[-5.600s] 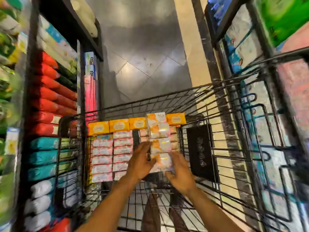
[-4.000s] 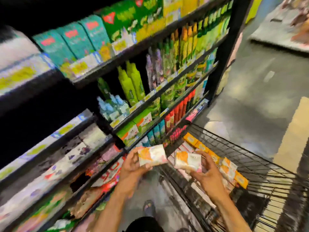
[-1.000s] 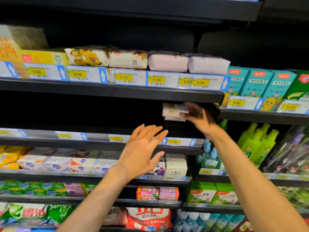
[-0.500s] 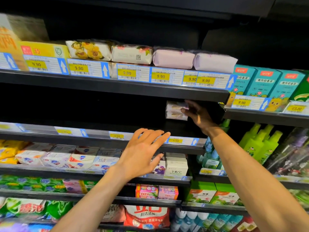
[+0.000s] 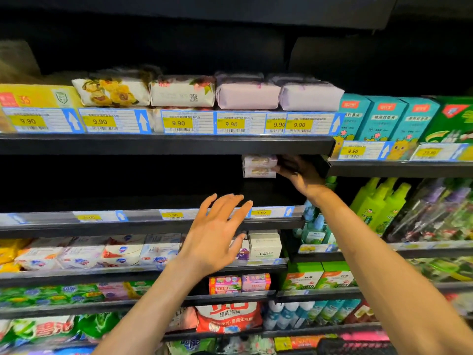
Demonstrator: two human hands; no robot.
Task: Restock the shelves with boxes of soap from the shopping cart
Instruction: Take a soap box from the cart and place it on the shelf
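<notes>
- Two pale, paper-wrapped rectangular soap boxes (image 5: 259, 166): stacked one upon the other, far back at the right end of the dark middle shelf (image 5: 128, 225), just under the upper shelf's edge.
- Right hand (image 5: 300, 172): fingers laid against the stack's right end; whether the boxes are grasped or only touched cannot be told.
- Left hand (image 5: 217, 239): fingers spread, nothing held, nearer than the middle shelf's price rail.

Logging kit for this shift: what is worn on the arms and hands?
Nothing shows on them. The left hand and right hand are bare, without visible gloves, rings or watch, and both forearms are bare to the frame's edge: no sleeve in view.
</notes>
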